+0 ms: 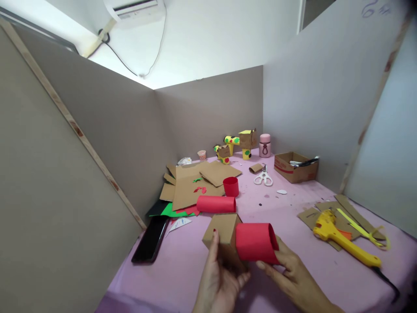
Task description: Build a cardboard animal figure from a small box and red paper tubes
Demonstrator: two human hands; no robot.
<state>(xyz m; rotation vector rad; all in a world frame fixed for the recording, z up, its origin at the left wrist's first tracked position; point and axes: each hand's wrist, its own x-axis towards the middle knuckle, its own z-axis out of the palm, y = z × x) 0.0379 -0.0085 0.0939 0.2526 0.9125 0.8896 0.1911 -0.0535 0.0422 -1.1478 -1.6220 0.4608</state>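
My left hand point(219, 282) grips a small brown cardboard box point(224, 230) from below and its near side. In my right hand point(289, 267) is a short red paper tube point(254, 241), pinched at its right rim. The tube's left end meets the right face of the box; whether it is stuck there I cannot tell. Just beyond the box lies a longer red paper roll point(216, 204) on its side. Behind that roll stands a short red paper cup-like tube point(231, 187), upright.
A yellow glue gun point(345, 241) rests on cardboard scraps at right. White scissors point(263, 177), a cardboard box with pens point(295, 169) and a pink bottle point(265, 146) stand farther back, near yellow spotted paper animals point(246, 143). Left are cardboard sheets point(185, 187) and a phone point(151, 239).
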